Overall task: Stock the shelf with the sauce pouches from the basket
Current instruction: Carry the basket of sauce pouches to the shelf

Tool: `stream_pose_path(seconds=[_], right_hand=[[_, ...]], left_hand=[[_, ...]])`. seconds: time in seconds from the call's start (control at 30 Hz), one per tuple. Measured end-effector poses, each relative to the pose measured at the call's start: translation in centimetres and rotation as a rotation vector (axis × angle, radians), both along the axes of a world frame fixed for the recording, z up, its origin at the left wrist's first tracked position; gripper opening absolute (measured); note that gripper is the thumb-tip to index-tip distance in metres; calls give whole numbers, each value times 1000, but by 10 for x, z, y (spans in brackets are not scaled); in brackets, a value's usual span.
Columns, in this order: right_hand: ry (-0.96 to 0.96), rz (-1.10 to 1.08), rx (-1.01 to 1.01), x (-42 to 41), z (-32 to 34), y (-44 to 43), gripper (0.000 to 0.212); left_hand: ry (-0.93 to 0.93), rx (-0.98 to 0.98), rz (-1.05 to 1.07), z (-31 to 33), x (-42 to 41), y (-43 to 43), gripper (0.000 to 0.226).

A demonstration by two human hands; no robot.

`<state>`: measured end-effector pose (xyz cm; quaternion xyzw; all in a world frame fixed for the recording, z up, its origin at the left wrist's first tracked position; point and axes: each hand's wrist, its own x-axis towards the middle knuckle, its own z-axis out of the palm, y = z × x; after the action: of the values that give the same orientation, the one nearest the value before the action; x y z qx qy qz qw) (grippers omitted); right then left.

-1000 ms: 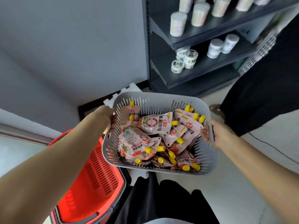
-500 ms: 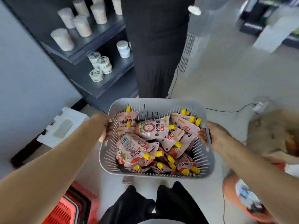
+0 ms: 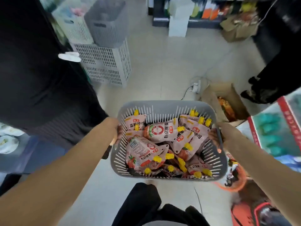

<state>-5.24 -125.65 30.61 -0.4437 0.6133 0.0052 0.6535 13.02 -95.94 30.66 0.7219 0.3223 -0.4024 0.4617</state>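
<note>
At waist height between my two arms: the grey basket (image 3: 162, 107) of sauce pouches (image 3: 162, 133), carried over a pale floor. My operator's left hand (image 3: 116, 133) grips the left rim, its fingers (image 3: 120, 133) curled over the edge and showing through the slats. The right hand (image 3: 228, 132) grips the right rim likewise, fingertips (image 3: 211, 133) hooked inside the wall. Every pouch I can see lies heaped in the basket, yellow caps pointing all ways; none is on a shelf.

I judge the step in hand to be the carry toward the shelf, with stocking itself not begun. The next move, as I read it, calls for bringing the basket close to the target shelf, resting it or taking its weight on one hand, and freeing the other to lift out a pouch.

Which shelf is meant I cannot tell. The shelving (image 3: 203, 13) at the far end is blurred, and the red-edged unit (image 3: 286, 115) at right is cut off by the frame. A person in dark clothes (image 3: 40, 70) fills the left side. Stacked grey crates (image 3: 105, 62) and an open cardboard box (image 3: 211, 98) stand ahead. The lower pouches are buried, so no count is possible.
</note>
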Motion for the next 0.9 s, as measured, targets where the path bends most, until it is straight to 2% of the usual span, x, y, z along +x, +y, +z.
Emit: stream_pose_path(seconds=[0.23,0.43,0.6,0.9], right_hand=[[-19,-200,12,37,-12,-64,41],[-63,-287,39,96,-11,-122,35],[-34,-250,75,158,-8,-181,35],[-8,-112,20,275,1,-268,44]], left_hand=[[-42,-16,-158,1,91,-107,40],[-38,-1,-154,10,158,-182,38],[-4,38,-92,12,210,-237,41],[2,6,0,11,306,-308,36]])
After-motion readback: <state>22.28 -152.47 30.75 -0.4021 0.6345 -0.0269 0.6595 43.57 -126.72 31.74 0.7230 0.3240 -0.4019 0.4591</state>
